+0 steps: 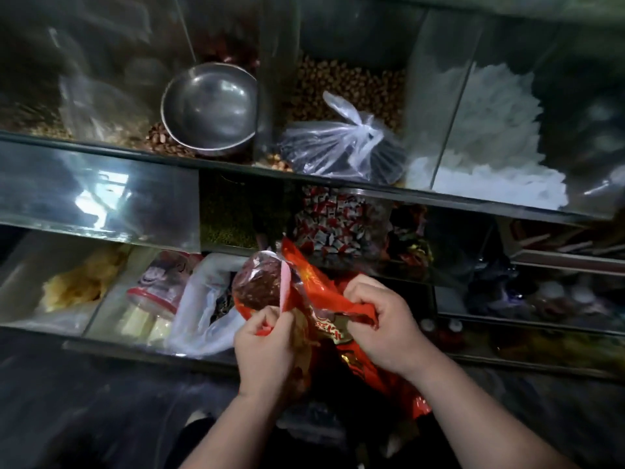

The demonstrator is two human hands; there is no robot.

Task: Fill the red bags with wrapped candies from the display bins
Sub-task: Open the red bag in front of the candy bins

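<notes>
Gripping the red bag from both sides: left hand pinching its rim, right hand clenched on the crumpled top. Bag held between the hands; wrapped candies heaped just beyond them. Above the left hand, a clear packet.

bare forearms reach forward; left hand and right hand, close together, fingers curled, grip the red bag.

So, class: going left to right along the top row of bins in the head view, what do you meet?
Metal bowl → knotted clear plastic bag → heap of white pieces.
</notes>
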